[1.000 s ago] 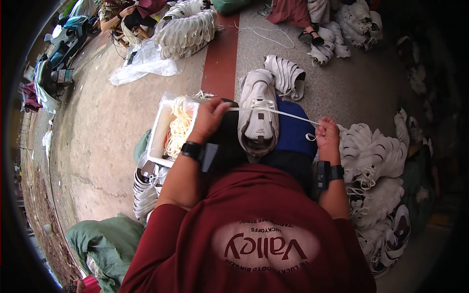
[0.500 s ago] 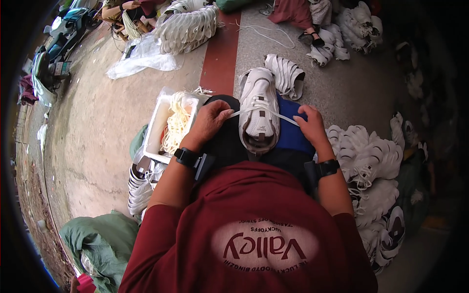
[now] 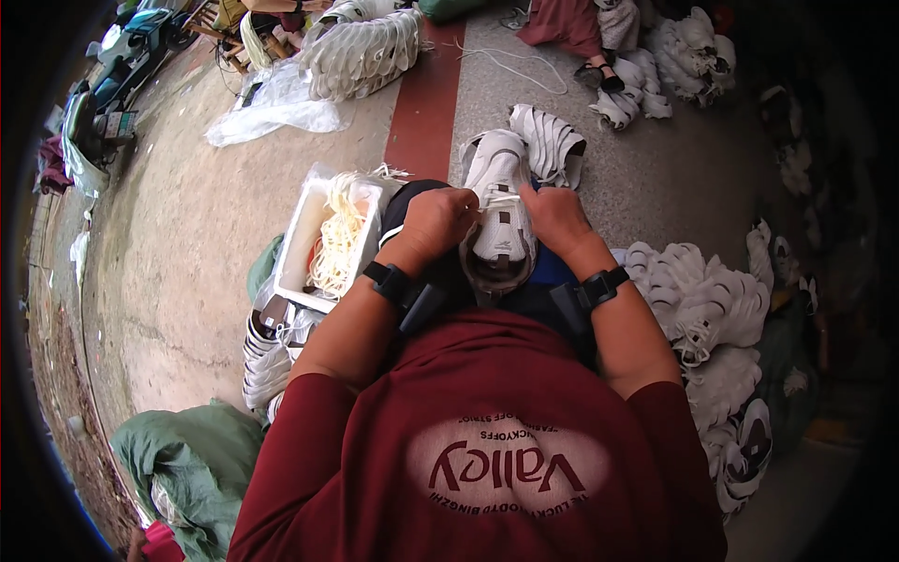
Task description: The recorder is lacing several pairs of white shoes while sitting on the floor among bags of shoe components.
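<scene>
A white sneaker [image 3: 498,239] rests across my lap between my two hands. A pale shoelace [image 3: 502,199] runs over the middle of its tongue. My left hand [image 3: 442,221] is closed at the shoe's left side, its fingertips pinched at the lace. On the opposite side my right hand [image 3: 556,218] is also closed, thumb and finger at the lace near the eyelets. Most of the lace's ends are hidden behind the fingers.
To my left is a white box [image 3: 298,245] of loose cream laces [image 3: 339,245]. Nested white shoe uppers [image 3: 554,145] lie beyond the sneaker. A heap of white uppers [image 3: 702,295] stands at right, a green sack [image 3: 192,468] at lower left. A person's foot [image 3: 604,77] shows ahead.
Both hands have moved inward to the sneaker's sides. The lace, stretched wide between them before, now shows only over the shoe's middle.
</scene>
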The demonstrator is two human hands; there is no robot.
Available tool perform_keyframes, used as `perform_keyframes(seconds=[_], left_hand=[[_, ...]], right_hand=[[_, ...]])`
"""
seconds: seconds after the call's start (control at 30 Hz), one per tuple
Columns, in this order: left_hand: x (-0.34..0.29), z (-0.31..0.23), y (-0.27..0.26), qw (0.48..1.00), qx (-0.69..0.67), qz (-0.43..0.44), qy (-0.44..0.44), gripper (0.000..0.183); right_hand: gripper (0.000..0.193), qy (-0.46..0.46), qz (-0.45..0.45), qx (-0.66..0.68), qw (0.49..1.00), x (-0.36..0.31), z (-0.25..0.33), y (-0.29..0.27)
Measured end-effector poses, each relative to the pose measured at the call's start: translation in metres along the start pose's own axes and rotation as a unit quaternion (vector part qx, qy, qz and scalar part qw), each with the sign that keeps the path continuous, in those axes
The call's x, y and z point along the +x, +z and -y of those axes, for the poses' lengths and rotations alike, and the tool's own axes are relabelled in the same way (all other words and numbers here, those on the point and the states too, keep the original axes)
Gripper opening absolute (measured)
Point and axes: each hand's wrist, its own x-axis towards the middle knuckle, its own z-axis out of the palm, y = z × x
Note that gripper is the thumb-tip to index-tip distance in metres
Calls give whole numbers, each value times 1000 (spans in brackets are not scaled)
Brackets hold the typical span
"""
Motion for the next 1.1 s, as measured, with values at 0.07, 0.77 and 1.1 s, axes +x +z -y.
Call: perform_keyframes(seconds=[0.07,0.77,1.1], left_hand=[[-3,2,4,999,16,-19,40,8],[-70,104,-63,983,-143,-12,-111,2],[-215,208,-200,930,-122,-90,-333,6]], right_hand=[[22,-9,-5,3,1000,-10,3,-4],[14,53,-84,194,976,-91,-50,-9],[12,299,-110,95,943,-253,-198,-113]])
